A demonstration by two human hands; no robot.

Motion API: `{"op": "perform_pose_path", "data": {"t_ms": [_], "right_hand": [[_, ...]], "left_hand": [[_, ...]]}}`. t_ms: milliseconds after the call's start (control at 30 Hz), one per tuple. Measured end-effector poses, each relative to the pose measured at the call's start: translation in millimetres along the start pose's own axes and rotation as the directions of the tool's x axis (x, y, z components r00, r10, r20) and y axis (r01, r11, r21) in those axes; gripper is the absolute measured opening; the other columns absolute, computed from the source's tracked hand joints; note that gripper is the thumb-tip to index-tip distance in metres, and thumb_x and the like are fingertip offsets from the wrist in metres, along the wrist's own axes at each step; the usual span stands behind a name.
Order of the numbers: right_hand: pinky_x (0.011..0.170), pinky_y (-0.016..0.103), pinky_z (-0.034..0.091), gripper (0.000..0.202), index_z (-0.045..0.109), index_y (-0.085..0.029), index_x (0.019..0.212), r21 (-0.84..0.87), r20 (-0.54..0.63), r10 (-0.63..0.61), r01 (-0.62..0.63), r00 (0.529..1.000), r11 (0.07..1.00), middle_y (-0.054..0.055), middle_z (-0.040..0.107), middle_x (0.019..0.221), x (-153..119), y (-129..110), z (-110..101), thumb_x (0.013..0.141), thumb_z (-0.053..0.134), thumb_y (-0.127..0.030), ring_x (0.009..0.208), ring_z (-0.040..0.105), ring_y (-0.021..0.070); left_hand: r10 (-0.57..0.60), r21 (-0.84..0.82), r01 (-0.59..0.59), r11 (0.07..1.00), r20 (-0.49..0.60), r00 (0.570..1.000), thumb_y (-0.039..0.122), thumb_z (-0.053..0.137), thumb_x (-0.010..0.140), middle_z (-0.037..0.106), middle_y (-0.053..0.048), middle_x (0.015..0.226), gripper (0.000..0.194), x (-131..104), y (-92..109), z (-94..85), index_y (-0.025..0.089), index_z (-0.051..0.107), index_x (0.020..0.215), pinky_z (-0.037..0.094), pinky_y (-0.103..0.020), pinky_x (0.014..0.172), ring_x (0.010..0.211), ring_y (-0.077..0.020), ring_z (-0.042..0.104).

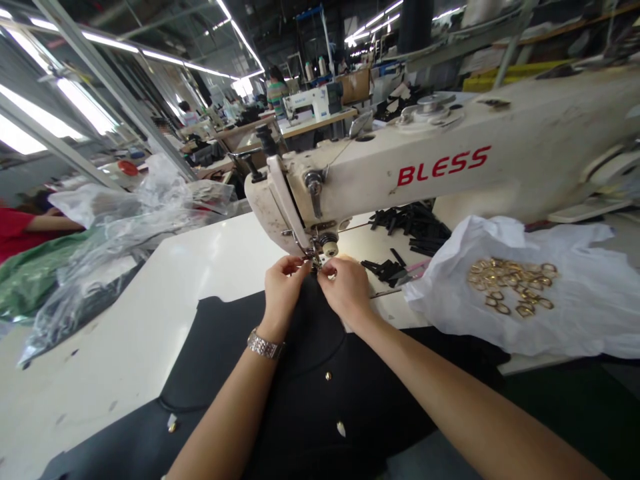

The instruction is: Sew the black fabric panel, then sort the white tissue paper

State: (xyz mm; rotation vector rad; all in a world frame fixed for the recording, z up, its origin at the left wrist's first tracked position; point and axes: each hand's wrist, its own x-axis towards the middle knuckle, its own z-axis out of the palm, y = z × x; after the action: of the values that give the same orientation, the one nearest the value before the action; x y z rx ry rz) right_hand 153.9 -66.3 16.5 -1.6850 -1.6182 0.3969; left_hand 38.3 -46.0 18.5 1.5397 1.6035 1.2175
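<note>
A cream sewing machine (400,167) marked BLESS reaches across from the right. Black fabric (300,393) with small gold-coloured fittings lies below it and runs up to the needle area. My left hand (285,287), with a metal watch on the wrist, is closed in a pinch at the needle, just left of it. Close on the right side of the needle, my right hand (345,283) is also pinched. The fingertips of both hands are at the fabric's narrow top end; exactly what each pinches is too small to make out.
White plastic (450,313) holding gold-coloured rings (525,280) lies at the right. Short black strips (415,223) are behind it. Clear plastic bags (115,247) and a person's red sleeve (15,230) are at the left. Another sewing machine (313,103) stands farther back.
</note>
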Motion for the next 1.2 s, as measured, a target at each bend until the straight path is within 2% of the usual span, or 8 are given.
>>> {"op": "perform_pose_path", "data": {"t_ms": [133, 233, 367, 433, 567, 767, 933, 1200], "right_hand": [[0.068, 0.029, 0.035, 0.009, 0.056, -0.016, 0.063, -0.131, 0.086, -0.153, 0.163, 0.985, 0.978, 0.004, 0.053, 0.07, -19.3, 4.1, -26.7, 0.07, 0.052, -0.012, 0.074, 0.048, 0.0181], [0.069, 0.031, 0.035, 0.009, 0.056, -0.015, 0.065, -0.167, 0.121, -0.18, 0.198, 0.976, 0.966, 0.004, 0.053, 0.072, -32.0, 6.1, -42.6, 0.071, 0.052, -0.011, 0.075, 0.048, 0.0184], [0.067, 0.031, 0.035, 0.008, 0.055, -0.015, 0.064, -0.139, 0.079, -0.212, 0.221, 0.974, 0.965, 0.003, 0.052, 0.071, -41.7, 10.1, -52.0, 0.07, 0.054, -0.01, 0.075, 0.048, 0.0185], [0.067, 0.031, 0.035, 0.008, 0.054, -0.014, 0.063, -0.093, 0.051, -0.211, 0.215, 0.976, 0.972, 0.003, 0.051, 0.07, -44.0, 13.0, -53.0, 0.069, 0.054, -0.008, 0.075, 0.048, 0.0179], [0.065, 0.029, 0.035, 0.01, 0.053, -0.014, 0.062, -0.011, 0.033, -0.206, 0.206, 0.978, 0.979, 0.002, 0.05, 0.068, -45.4, 18.6, -52.0, 0.07, 0.054, -0.007, 0.073, 0.047, 0.0169], [0.065, 0.028, 0.034, 0.01, 0.053, -0.014, 0.063, 0.046, 0.049, -0.196, 0.194, 0.979, 0.98, 0.003, 0.049, 0.069, -42.8, 22.7, -48.2, 0.071, 0.054, -0.007, 0.073, 0.046, 0.0167], [0.067, 0.029, 0.035, 0.009, 0.052, -0.014, 0.067, 0.081, 0.093, -0.17, 0.163, 0.981, 0.983, 0.003, 0.05, 0.071, -43.0, 22.6, -47.5, 0.071, 0.053, -0.006, 0.075, 0.046, 0.0174], [0.067, 0.032, 0.037, 0.007, 0.051, -0.015, 0.075, 0.291, 0.158, -0.208, 0.156, 0.965, 0.944, 0.004, 0.049, 0.078, -71.2, 28.7, -49.2, 0.075, 0.049, -0.008, 0.077, 0.044, 0.0186]], "left_hand": [[0.284, 0.621, -0.243, 0.746, 0.034, 0.958, 0.026, 0.06, 0.068, 0.056, -0.008, 0.083, 0.017, -14.4, 27.5, -21.0, 0.013, 0.055, 0.078, 0.041, -0.034, 0.071, 0.083, -0.0235, 0.052], [0.416, 0.58, -0.464, 0.67, 0.225, 0.881, 0.028, 0.061, 0.072, 0.058, -0.002, 0.068, 0.012, -26.0, 47.7, -33.6, 0.017, 0.058, 0.07, 0.043, -0.03, 0.06, 0.065, -0.0177, 0.055], [0.624, 0.014, -0.783, 0.621, 0.595, 0.506, 0.014, 0.051, 0.08, 0.062, -0.005, 0.103, 0.019, -26.8, 48.8, -33.3, 0.016, 0.061, 0.096, 0.042, -0.027, 0.091, 0.102, -0.0141, 0.053], [0.595, -0.048, -0.79, 0.612, 0.686, 0.419, 0.014, 0.051, 0.08, 0.059, -0.005, 0.111, 0.026, -20.7, 40.1, -29.1, 0.016, 0.057, 0.106, 0.033, -0.03, 0.101, 0.111, -0.0134, 0.047], [0.548, -0.065, -0.724, 0.687, 0.701, 0.457, 0.023, 0.057, 0.077, 0.065, -0.004, 0.091, 0.017, -8.7, 24.6, -23.2, 0.018, 0.063, 0.093, 0.034, -0.031, 0.099, 0.093, -0.0133, 0.056], [0.394, -0.028, -0.544, 0.839, 0.721, 0.57, 0.024, 0.055, 0.078, 0.064, -0.004, 0.074, 0.012, -8.7, 25.3, -20.3, 0.017, 0.065, 0.075, 0.045, -0.022, 0.068, 0.071, -0.0121, 0.058], [0.322, 0.097, -0.532, 0.841, 0.7, 0.637, 0.022, 0.054, 0.077, 0.062, -0.004, 0.071, 0.012, -7.7, 20.0, -15.7, 0.016, 0.064, 0.074, 0.04, -0.021, 0.057, 0.061, -0.0106, 0.053], [0.29, 0.369, -0.351, 0.861, 0.211, 0.933, 0.029, 0.058, 0.07, 0.054, 0.001, 0.053, 0.016, 9.3, -10.9, -10.6, 0.016, 0.066, 0.071, 0.031, -0.02, 0.047, 0.044, -0.0079, 0.038]]}}
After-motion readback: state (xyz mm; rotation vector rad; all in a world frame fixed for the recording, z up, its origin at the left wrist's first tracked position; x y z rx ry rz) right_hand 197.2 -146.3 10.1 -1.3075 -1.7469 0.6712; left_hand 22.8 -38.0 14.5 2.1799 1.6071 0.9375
